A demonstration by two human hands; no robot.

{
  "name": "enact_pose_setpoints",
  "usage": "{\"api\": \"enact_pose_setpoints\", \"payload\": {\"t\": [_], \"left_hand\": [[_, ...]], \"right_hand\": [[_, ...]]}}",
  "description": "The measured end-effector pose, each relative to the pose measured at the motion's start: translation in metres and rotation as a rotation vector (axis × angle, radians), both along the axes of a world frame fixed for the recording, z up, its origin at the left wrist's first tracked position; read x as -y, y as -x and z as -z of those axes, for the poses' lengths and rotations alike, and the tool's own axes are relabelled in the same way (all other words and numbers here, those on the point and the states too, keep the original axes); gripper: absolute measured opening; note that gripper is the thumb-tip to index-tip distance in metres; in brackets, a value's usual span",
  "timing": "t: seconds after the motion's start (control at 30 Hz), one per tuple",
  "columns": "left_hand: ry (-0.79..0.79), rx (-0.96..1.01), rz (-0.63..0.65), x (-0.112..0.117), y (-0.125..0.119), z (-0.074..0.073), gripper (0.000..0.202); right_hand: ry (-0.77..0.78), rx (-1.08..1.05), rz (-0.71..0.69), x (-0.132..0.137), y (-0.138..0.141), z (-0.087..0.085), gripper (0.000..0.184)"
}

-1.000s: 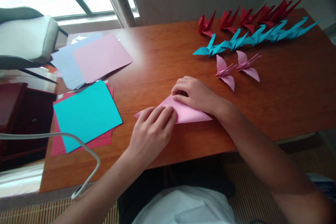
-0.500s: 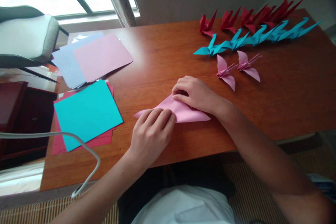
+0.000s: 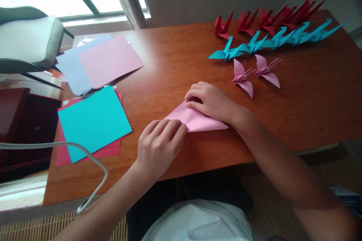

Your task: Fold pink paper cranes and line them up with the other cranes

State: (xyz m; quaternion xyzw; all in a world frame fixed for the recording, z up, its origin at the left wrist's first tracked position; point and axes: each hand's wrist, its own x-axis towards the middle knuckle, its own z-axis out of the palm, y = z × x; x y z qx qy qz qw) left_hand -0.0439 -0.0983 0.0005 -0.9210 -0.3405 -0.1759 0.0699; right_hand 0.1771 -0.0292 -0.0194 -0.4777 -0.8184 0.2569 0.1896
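A pink sheet of paper (image 3: 198, 120), folded into a triangle, lies on the wooden table in front of me with its long edge towards me. My left hand (image 3: 161, 139) is closed at that near edge, its fingers curled and pressing on the paper; the triangle's left corner is hidden under it. At the far corner, my right hand (image 3: 210, 99) pinches the paper between thumb and curled fingers. The triangle's right corner shows below my right wrist.
Folded pink cranes (image 3: 243, 79) stand beyond my right hand, with rows of blue cranes (image 3: 256, 43) and red cranes (image 3: 246, 22) behind. On the left lie blue paper (image 3: 94, 122), red sheets (image 3: 109, 150) and pale pink paper (image 3: 111, 60). A white cable (image 3: 93, 156) curves over the table's left front.
My left hand has slid slightly left and towards me along the near edge, now covering the left corner. My right hand has stayed at the far corner.
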Motion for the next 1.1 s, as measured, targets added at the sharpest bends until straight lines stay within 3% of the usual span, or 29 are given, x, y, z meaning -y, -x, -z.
{"api": "enact_pose_setpoints", "payload": {"t": [0.37, 0.83, 0.93, 1.1], "left_hand": [[-0.036, 0.009, 0.102, 0.006, 0.026, -0.003, 0.021], [-0.018, 0.034, 0.105, 0.007, 0.021, -0.006, 0.018], [0.016, 0.044, 0.105, 0.01, 0.009, -0.004, 0.026], [0.144, -0.093, 0.018, 0.015, -0.013, -0.003, 0.061]], "right_hand": [[0.002, -0.005, 0.001, 0.0, 0.0, 0.001, 0.009], [0.014, -0.004, -0.011, 0.0, 0.0, -0.001, 0.009], [0.008, -0.003, -0.011, 0.0, 0.0, -0.001, 0.009], [0.009, -0.009, -0.004, 0.0, 0.0, 0.0, 0.008]]}}
